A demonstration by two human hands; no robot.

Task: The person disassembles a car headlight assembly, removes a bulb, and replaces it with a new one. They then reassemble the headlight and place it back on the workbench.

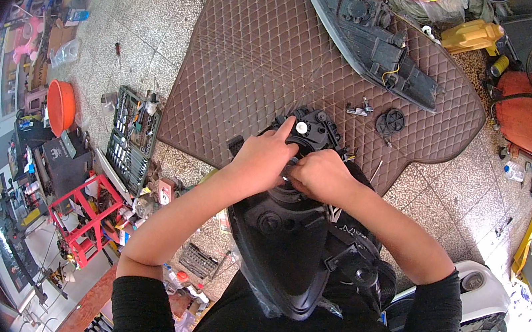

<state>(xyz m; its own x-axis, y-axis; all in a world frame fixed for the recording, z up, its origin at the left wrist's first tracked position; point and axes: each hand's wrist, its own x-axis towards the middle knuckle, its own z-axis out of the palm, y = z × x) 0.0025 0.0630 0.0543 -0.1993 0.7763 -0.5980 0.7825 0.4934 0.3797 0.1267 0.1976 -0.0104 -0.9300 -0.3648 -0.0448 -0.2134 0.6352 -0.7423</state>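
A black headlight assembly (277, 235) lies across my lap, its back facing up and its round opening between my hands. My left hand (262, 160) grips the housing beside that opening, its index finger stretched along the black plastic near a white round knob (301, 128). My right hand (324, 176) is closed at the opening, fingers curled inward and pressed together. A small shiny piece shows between the hands, but the fingers hide most of it. I cannot make out what the right fingers pinch.
A brown quilted mat (248, 49) bears a second headlight (379, 43), a round black cap (390, 123) and a small metal part (360, 107). On the left are a socket set (129, 141), an orange basin (60, 108) and a red frame (86, 216). A screwdriver (118, 54) lies on the floor.
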